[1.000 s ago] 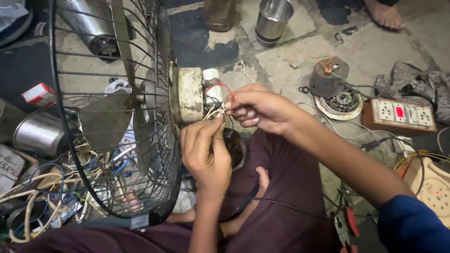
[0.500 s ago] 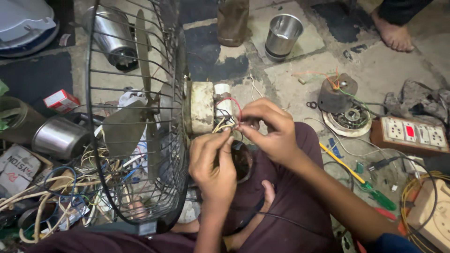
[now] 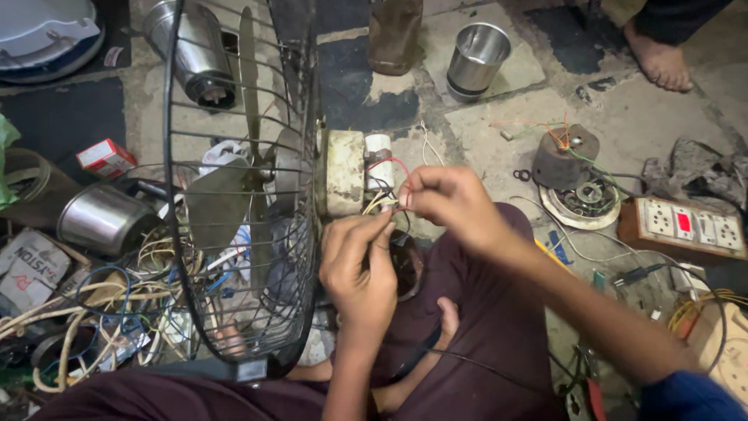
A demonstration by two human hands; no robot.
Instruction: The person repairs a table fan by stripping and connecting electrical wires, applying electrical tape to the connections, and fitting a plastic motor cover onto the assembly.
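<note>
A table fan with a black wire guard [image 3: 234, 257] stands on edge in front of me, grey blades behind the mesh. Its cream motor housing [image 3: 344, 173] faces my hands, with a white cylindrical capacitor [image 3: 379, 148] beside it. Red, yellow and white motor wires [image 3: 387, 199] come out of the housing. My right hand [image 3: 452, 204] pinches these wires just beside the motor. My left hand [image 3: 358, 269] is below, fingertips closed on the same bunch of wires. My legs in maroon trousers [image 3: 483, 343] lie under both hands.
A tangle of cables [image 3: 86, 312] and steel pots [image 3: 105, 221] lie at the left. A steel cup [image 3: 477, 61] and brown bottle [image 3: 393, 35] stand at the top. A dismantled motor [image 3: 573, 175] and a switchboard [image 3: 686, 228] sit at the right. Another person's bare foot [image 3: 662, 54] is at top right.
The view has tilted and shifted, so the fan sits lower and more central. Both hands stay on the motor wires, the right hand having moved slightly along them.
</note>
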